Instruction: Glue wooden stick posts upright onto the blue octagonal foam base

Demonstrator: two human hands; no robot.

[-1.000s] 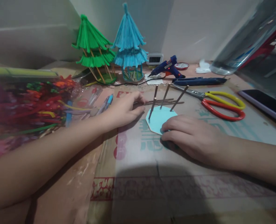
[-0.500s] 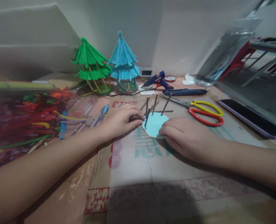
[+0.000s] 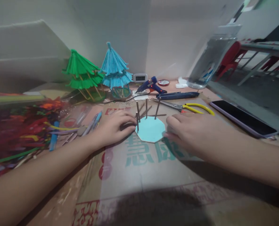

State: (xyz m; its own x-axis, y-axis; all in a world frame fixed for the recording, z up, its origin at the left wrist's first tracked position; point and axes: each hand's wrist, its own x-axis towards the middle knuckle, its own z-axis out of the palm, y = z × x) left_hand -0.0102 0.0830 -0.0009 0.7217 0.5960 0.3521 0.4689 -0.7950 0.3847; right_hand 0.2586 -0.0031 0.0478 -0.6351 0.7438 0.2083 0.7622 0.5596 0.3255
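Observation:
A pale blue many-sided board [image 3: 150, 130] lies flat on the cardboard, with several thin brown sticks [image 3: 157, 109] standing upright along its left and far edges. My left hand [image 3: 116, 127] rests at the board's left edge, its fingertips beside the nearest sticks and its thumb and fingers apart. By the right edge is my right hand [image 3: 188, 131], fingers bent, with a gap between thumb and forefinger; nothing shows between them. Whether its thumb touches the board I cannot tell. Loose brown sticks [image 3: 159, 115] lie just behind the board.
Scissors [image 3: 196, 108], partly behind my right hand, a dark blue long tool [image 3: 177, 95] and a glue gun [image 3: 152, 85] lie beyond. Green [image 3: 83, 70] and blue [image 3: 116, 67] tiered-roof models stand behind. A phone [image 3: 243, 117] lies right; colourful fuzzy stems [image 3: 31, 128] crowd the left.
My right hand has loosened from the board's right edge, its thumb and forefinger now parted, and it covers the red scissor handle. My left hand stays by the board. The whole view has shifted.

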